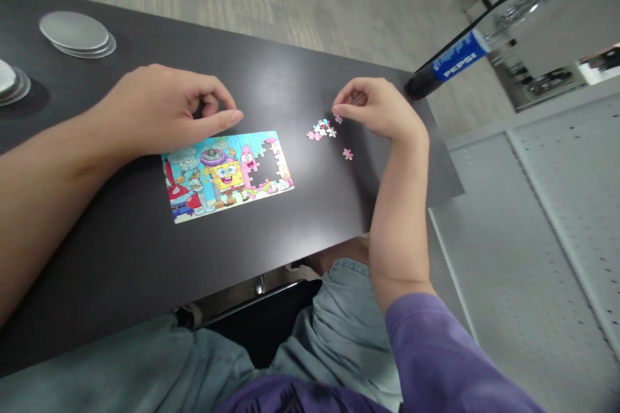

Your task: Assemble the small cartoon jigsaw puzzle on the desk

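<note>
A colourful cartoon puzzle lies flat on the dark table, with an irregular gap in its right part. My left hand is over the puzzle's upper left edge, fingers loosely curled, thumb and fingertips apart, holding nothing. To the right of the puzzle is a small pile of loose pieces. My right hand is just right of that pile, its thumb and forefinger pinched on a pink puzzle piece. Another pink piece lies alone below that hand.
Flat silvery discs are stacked at the table's far left, with another stack at the left edge. A Pepsi bottle stands at the right end of the table.
</note>
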### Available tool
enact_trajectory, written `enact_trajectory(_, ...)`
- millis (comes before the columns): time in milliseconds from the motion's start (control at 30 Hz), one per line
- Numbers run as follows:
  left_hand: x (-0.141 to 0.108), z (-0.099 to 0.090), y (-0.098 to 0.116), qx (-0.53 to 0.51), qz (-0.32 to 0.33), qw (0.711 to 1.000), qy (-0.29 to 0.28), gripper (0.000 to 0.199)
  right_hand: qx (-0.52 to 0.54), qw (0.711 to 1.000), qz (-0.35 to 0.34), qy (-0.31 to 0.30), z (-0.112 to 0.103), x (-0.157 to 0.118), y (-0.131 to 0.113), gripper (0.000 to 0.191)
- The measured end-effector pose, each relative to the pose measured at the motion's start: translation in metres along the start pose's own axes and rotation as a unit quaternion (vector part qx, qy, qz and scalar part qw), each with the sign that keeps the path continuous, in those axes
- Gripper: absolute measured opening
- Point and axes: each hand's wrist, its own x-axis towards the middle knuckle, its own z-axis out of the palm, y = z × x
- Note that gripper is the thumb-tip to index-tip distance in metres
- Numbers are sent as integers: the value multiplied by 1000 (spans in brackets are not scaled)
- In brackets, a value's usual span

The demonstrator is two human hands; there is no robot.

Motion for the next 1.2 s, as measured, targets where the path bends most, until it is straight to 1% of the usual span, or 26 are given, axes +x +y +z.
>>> enact_trajectory(100,1,0,1,4,5,1000,3,52,35,998,-16,-42,8,-8,-6,18)
enact_trajectory(167,0,0,1,7,10,1000,2,50,34,998,-28,-49,15,-17,-12,20)
enact_trajectory(200,0,0,1,7,11,1000,0,50,26,998,-31,-42,19,-23,-14,19)
enact_trajectory(267,0,0,1,5,11,1000,0,50,8,1000,-26,-6,27,-35,-18,15)
enact_trajectory(333,0,0,0,-1,9,1000,1,49,8,999,-13,49,36,-48,-19,8)
enact_trajectory(400,-1,0,0,-7,12,1000,2,46,11,996,-9,90,44,-57,-18,6)
enact_trajectory(467,-1,-1,1,-12,12,1000,2,43,8,993,-10,114,50,-61,-15,5)
enact_trajectory(533,-2,-2,2,-14,13,1000,2,43,-1,992,-12,125,53,-59,-10,3)
enact_trajectory(600,-3,-3,4,-16,16,1000,-1,43,-5,992,-13,127,54,-54,-6,4)
enact_trajectory(733,-3,-4,6,-18,22,1000,-1,43,8,995,-22,96,53,-45,0,11)
enact_trajectory(833,-3,-4,6,-28,23,999,3,42,12,997,-33,74,51,-44,1,18)
enact_trajectory(933,-4,-4,6,-27,29,999,-4,39,-1,997,-36,73,47,-47,2,27)
enact_trajectory(1000,-4,-5,5,-17,29,999,-6,38,-5,995,-29,94,45,-48,3,25)
enact_trajectory(1067,-4,-5,6,-11,32,999,-2,40,-3,994,-14,111,43,-49,4,19)
enact_trajectory(1133,-5,-5,7,-11,31,999,-2,42,-3,994,-2,113,43,-49,4,14)
enact_trajectory(1200,-6,-5,8,-10,24,1000,-3,41,-5,995,0,103,43,-50,2,15)
